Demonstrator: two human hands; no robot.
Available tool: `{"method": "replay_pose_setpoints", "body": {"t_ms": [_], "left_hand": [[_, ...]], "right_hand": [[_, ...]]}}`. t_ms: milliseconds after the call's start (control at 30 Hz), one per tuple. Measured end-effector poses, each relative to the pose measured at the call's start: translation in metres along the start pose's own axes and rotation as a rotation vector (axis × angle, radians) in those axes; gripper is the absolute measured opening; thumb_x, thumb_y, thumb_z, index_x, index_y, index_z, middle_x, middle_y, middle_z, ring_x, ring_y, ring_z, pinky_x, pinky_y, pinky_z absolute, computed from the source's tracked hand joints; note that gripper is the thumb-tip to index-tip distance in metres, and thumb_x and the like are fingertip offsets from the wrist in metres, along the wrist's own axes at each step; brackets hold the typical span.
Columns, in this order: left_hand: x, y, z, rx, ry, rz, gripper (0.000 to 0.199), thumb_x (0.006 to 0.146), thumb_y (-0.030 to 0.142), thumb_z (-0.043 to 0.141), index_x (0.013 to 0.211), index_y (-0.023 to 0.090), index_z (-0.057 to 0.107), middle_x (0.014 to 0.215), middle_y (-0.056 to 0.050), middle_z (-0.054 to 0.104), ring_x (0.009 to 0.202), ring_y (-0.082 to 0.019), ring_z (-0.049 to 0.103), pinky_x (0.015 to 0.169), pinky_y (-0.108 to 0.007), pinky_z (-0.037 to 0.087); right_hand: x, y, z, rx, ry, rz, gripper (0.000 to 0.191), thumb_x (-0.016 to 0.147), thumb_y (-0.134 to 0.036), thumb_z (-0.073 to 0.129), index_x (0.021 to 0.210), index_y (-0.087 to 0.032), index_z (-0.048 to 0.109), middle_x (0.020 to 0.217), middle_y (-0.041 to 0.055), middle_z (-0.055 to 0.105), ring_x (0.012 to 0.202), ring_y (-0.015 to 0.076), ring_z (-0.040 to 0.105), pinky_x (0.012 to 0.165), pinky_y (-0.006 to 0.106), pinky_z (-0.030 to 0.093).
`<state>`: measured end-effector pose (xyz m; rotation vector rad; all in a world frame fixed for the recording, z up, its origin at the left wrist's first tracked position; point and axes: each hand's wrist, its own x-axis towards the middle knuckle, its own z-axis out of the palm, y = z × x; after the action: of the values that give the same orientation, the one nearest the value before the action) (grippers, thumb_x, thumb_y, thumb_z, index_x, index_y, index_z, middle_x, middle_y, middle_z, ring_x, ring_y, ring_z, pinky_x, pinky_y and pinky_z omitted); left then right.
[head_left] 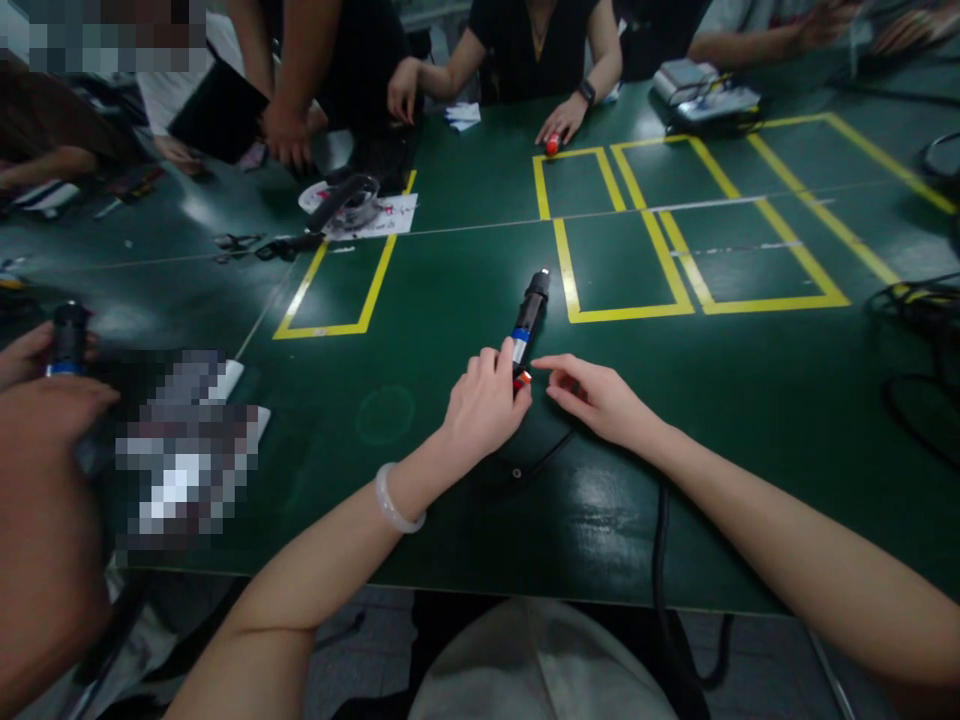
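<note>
A pale bracelet (388,503), my left hand (486,400) wrapped round the near end of a blue-banded black tool (531,305) over the green table (457,290), my right hand (604,398) just beside it, fingers loosely curled, thumb apart, yellow tape outlines (772,304) farther right

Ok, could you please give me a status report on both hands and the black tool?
Left hand holding near end of black tool. Right hand close by, holding nothing visible. Thick black cable crosses the table edge.
</note>
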<state>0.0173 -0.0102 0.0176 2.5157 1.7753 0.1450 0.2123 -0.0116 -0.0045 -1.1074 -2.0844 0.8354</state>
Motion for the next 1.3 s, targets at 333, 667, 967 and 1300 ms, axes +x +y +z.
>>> {"method": "replay_pose_setpoints", "body": {"t_ms": [333, 667, 967, 1300], "left_hand": [[-0.001, 0.0, -0.008, -0.279, -0.208, 0.212, 0.08, 0.09, 0.048, 0.054, 0.156, 0.013, 0.024, 0.137, -0.016, 0.047, 0.122, -0.03, 0.048, 0.101, -0.044, 0.046], [-0.01, -0.005, 0.006, -0.417, -0.109, 0.2, 0.074, 0.088, 0.038, 0.054, 0.153, 0.012, 0.031, 0.141, -0.015, 0.046, 0.124, -0.029, 0.046, 0.107, -0.044, 0.039], [-0.011, -0.008, 0.007, -0.445, -0.091, 0.202, 0.071, 0.089, 0.04, 0.054, 0.152, 0.016, 0.033, 0.141, -0.014, 0.047, 0.124, -0.028, 0.047, 0.107, -0.044, 0.04], [-0.011, -0.007, 0.007, -0.448, -0.1, 0.201, 0.07, 0.09, 0.04, 0.053, 0.152, 0.015, 0.032, 0.144, -0.014, 0.046, 0.126, -0.027, 0.046, 0.109, -0.043, 0.039]], "right_hand": [[0.003, 0.003, -0.005, 0.581, -0.041, 0.377, 0.02, 0.088, -0.037, 0.058, 0.081, -0.019, 0.053, 0.058, -0.0036, 0.055, 0.044, 0.0095, 0.047, 0.04, 0.021, 0.035], [0.002, 0.001, -0.008, 0.852, -0.041, 0.51, 0.029, 0.081, -0.041, 0.068, 0.076, -0.017, 0.053, 0.052, -0.0047, 0.055, 0.04, 0.0064, 0.045, 0.034, 0.016, 0.031], [0.0, 0.002, -0.008, 0.857, -0.048, 0.446, 0.031, 0.084, -0.043, 0.071, 0.092, -0.018, 0.055, 0.062, -0.0012, 0.066, 0.049, 0.0107, 0.06, 0.04, 0.018, 0.046], [-0.003, 0.005, -0.011, 0.781, -0.239, 0.299, 0.027, 0.087, -0.039, 0.071, 0.092, -0.017, 0.056, 0.069, -0.0038, 0.055, 0.053, 0.0069, 0.054, 0.039, 0.015, 0.047]]}}
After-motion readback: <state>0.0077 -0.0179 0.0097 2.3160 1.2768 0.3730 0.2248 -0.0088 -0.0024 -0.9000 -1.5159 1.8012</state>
